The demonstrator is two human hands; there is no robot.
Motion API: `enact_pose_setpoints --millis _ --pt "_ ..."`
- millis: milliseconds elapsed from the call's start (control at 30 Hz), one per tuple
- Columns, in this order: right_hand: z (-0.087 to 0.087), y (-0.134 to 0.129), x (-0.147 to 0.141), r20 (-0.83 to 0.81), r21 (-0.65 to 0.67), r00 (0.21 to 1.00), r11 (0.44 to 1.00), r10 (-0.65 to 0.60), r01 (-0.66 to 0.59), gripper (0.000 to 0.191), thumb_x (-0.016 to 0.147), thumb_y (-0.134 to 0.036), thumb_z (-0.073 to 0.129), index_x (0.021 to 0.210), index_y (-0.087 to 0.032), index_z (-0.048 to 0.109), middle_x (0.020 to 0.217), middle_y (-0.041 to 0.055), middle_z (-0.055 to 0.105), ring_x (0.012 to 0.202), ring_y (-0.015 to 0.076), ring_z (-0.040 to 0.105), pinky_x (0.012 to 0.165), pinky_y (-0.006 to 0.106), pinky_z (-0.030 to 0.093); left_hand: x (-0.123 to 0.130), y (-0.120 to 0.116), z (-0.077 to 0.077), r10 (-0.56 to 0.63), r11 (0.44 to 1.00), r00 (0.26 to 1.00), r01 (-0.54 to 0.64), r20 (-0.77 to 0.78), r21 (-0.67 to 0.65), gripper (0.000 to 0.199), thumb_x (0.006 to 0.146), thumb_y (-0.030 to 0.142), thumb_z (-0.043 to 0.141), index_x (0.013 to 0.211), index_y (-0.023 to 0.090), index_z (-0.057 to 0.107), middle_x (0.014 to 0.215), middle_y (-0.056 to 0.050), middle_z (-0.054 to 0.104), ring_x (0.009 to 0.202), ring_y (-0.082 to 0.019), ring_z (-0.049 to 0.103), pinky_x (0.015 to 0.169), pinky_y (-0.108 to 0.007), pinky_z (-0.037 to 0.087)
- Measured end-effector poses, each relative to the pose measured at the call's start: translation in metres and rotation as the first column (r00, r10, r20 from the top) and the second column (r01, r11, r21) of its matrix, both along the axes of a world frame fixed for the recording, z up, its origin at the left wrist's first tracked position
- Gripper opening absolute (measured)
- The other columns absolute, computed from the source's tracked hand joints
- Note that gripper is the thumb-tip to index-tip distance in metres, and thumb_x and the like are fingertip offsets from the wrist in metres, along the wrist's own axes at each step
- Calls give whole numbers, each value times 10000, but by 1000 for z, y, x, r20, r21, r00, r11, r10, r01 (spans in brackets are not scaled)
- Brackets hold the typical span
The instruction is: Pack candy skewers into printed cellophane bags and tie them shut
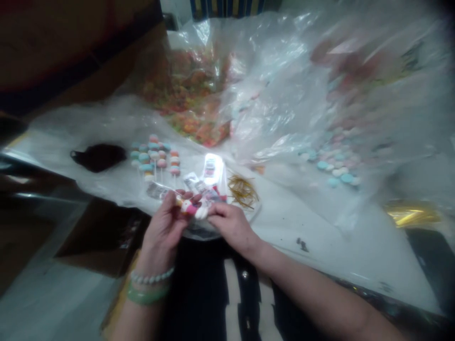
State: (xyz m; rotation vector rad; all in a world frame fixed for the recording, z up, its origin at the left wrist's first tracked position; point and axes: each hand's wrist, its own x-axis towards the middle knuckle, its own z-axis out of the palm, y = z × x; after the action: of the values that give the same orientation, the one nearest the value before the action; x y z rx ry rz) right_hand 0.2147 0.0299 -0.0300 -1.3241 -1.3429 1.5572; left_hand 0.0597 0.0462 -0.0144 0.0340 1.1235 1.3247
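Note:
Near the table's front edge, my left hand point(172, 215) is curled round a small pink-and-white piece, blurred, that looks like candy point(192, 208). My right hand point(231, 222) pinches the white end of the same piece between thumb and fingers. Just behind the hands lie small printed clear packets point(194, 182) and a shiny white labelled packet point(213, 168). To the right of them is a loose heap of gold twist ties point(243, 191). Several candy skewers point(154, 156) of stacked pastel pieces on white sticks lie beyond my left hand.
Clear plastic sheeting point(280, 99) covers much of the table. Orange-green wrapped goods point(202, 104) lie at the back, loose pastel discs point(339, 166) at the right. A black object point(99, 157) is at left, with cardboard boxes point(95, 232) beside the table. Gold foil point(412, 213) lies far right.

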Motion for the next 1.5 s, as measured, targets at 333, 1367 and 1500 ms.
enact_pose_setpoints --millis 333,1367,1500 --pt "-11 -5 6 531 539 846 789 -46 -295 182 914 -121 492 851 -191 648 845 55 654 804 183 581 742 267 403 -6 -2 -5 -50 999 990 52 -131 14 164 917 132 596 780 82 670 787 -131 716 702 -217 713 645 -304 619" --pt "-17 1 3 256 205 963 969 80 -135 178 854 -95 574 816 -225 690 863 -15 704 842 169 628 776 256 432 -2 -1 -6 -75 996 997 74 -18 -58 178 921 234 632 806 106 678 779 -108 717 692 -215 707 638 -327 624" --pt "-15 3 3 280 151 957 981 73 -119 173 809 -87 604 749 -220 697 799 -30 697 798 164 624 742 255 412 -13 -2 -16 -184 983 969 180 -167 -41 185 866 264 700 803 90 694 747 -108 712 603 -189 671 536 -268 581"
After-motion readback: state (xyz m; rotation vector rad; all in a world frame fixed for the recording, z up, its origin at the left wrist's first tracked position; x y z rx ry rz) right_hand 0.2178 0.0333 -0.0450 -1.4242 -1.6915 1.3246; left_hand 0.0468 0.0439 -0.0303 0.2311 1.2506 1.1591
